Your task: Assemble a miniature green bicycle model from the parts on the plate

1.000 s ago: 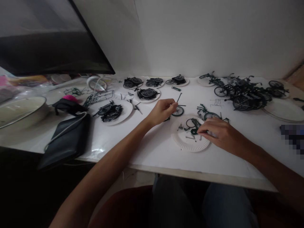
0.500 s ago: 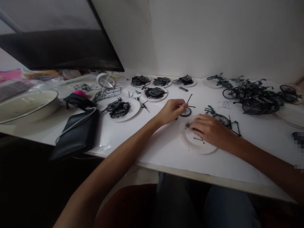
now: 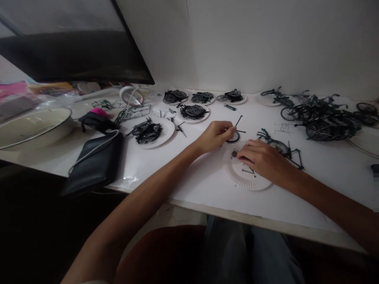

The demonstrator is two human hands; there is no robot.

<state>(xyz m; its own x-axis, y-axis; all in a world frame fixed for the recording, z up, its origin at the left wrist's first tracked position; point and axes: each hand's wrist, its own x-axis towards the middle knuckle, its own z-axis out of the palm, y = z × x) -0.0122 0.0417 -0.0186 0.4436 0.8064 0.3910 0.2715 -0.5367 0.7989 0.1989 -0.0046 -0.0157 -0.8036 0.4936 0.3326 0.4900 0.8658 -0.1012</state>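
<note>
My left hand [image 3: 218, 135] is closed in a pinch on a toy bicycle wheel [image 3: 235, 137] with thin dark frame rods rising from it. Part of that wheel is hidden behind my fingers. My right hand [image 3: 257, 157] reaches over a white paper plate [image 3: 251, 184], its fingertips pressed together beside a small dark round part [image 3: 234, 153]. Whether they touch or grip it I cannot tell. A few tiny thin pieces [image 3: 248, 170] lie on the plate below my fingers. Just behind my right hand lies a partly built green toy bicycle [image 3: 278, 146].
Several toy bicycles [image 3: 321, 118] crowd the right side. Plates of black bicycle parts stand at the back and left, one plate [image 3: 168, 134] nearest. A black pouch [image 3: 94, 161], an enamel basin [image 3: 35, 126] and a monitor [image 3: 74, 55] are on the left.
The view has shifted slightly. My right fingers have moved a little off the small round part, which now shows more clearly. My left hand still holds the wheel piece.
</note>
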